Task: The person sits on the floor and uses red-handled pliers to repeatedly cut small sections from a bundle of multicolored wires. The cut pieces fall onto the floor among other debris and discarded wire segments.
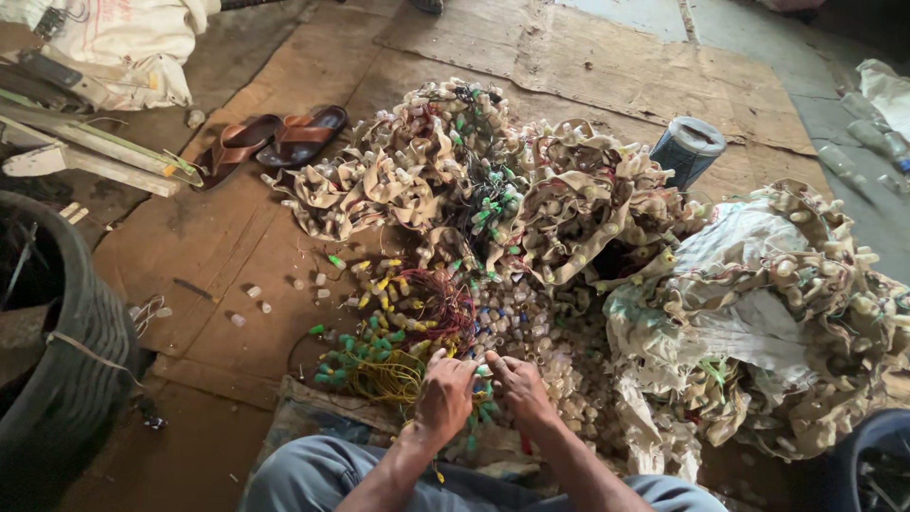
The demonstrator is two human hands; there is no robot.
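Low at the frame's bottom, both hands meet over a small cluster of capped wires: the left hand (445, 393) curls closed on a few green-capped wires (483, 403), and the right hand (521, 389) pinches the same bunch from the other side, fingers bent inward; the exact piece between them is too small to make out. Just left of the hands lies a sorted tangle (398, 332) of red and yellow wire with yellow and green caps, and just beyond the fingers a heap of loose pale caps (531, 318) covers the floor boards (237, 256). By my judgement only a small share is worked through, since the big pile (455, 180) of beige strips studded with caps sits behind, apparently untouched, and a second mass spills over a white sack (749, 322) to the right. A few stray caps lie scattered on the boards to the left. As for containers, a dark cylindrical can (687, 147) stands tilted behind the pile, its contents hidden; a black tub (66, 351) at the left edge holds dark scrap I cannot identify; a blue tub rim (872, 460) shows at the lower right. A pair of brown sandals (275, 137) rests well apart at upper left.
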